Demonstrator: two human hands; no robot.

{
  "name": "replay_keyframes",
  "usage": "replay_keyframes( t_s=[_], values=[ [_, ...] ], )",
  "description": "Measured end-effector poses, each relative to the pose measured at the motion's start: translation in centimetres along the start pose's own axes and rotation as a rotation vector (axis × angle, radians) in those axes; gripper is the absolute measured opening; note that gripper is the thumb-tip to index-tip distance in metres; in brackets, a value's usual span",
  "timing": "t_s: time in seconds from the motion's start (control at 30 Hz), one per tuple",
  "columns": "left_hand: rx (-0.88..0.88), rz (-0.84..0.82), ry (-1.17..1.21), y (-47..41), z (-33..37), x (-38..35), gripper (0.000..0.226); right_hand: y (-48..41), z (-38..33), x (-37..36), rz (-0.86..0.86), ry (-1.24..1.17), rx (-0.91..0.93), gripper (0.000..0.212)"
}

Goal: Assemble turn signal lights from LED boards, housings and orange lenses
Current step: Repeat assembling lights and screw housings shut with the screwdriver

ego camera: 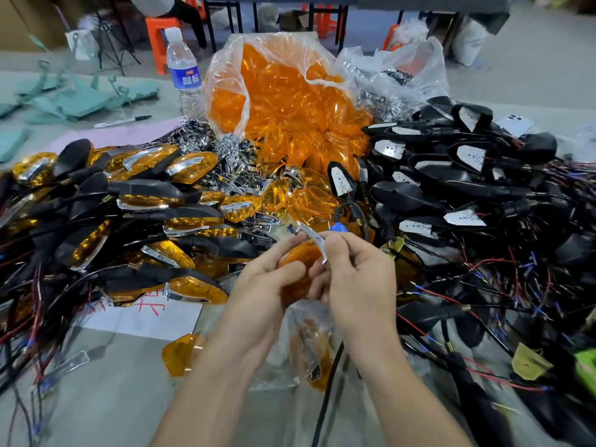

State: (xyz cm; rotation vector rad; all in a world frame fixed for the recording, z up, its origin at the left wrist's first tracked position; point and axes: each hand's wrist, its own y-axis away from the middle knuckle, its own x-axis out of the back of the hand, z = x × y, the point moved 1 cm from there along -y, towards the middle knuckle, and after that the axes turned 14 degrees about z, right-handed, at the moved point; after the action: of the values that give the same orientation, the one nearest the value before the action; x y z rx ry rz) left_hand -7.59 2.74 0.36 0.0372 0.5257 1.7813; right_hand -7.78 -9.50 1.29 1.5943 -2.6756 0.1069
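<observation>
Parts crowd the table (135,408); left hand (264,285) grips an orange lens (298,257), right hand (354,279) pinches a chrome strip (317,245); best seat the strip squarely, pressing evenly.

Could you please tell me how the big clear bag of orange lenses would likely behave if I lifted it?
The clear bag looks like thin, crinkled film, so it would probably sag rather than hold shape. Its mouth is open with orange lenses heaped out, so some would likely spill.

Pale grey floor (522,56), orange plastic stool (160,37) beside black metal table legs (210,25), cardboard boxes (29,21) far left.
</observation>
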Motion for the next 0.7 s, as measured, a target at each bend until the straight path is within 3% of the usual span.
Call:
replay_keyframes(
  t_s=[0.07,0.13,0.4,0.53,0.7],
  values=[
    [0.032,-0.001,0.042,-0.4,0.1,0.6,0.038,-0.6,0.0,0.6,-0.02,-0.125,-0.146,0.037],
    [0.01,0.013,0.053,-0.7,0.3,0.9,0.036,-0.7,0.4,1.1,-0.042,-0.137,-0.166,0.038],
    [-0.067,0.164,0.173,-0.8,0.5,0.4,0.048,0.5,1.4,0.9,-0.052,0.08,0.044,0.026],
    [-0.039,0.186,0.251,-0.4,0.3,0.4,0.027,0.8,1.1,0.5,-0.033,0.162,0.093,0.031],
    [-0.037,0.226,0.317,-0.1,0.5,0.1,0.029,1.6,1.1,0.0,0.057,0.145,0.108,0.026]
  ],
)
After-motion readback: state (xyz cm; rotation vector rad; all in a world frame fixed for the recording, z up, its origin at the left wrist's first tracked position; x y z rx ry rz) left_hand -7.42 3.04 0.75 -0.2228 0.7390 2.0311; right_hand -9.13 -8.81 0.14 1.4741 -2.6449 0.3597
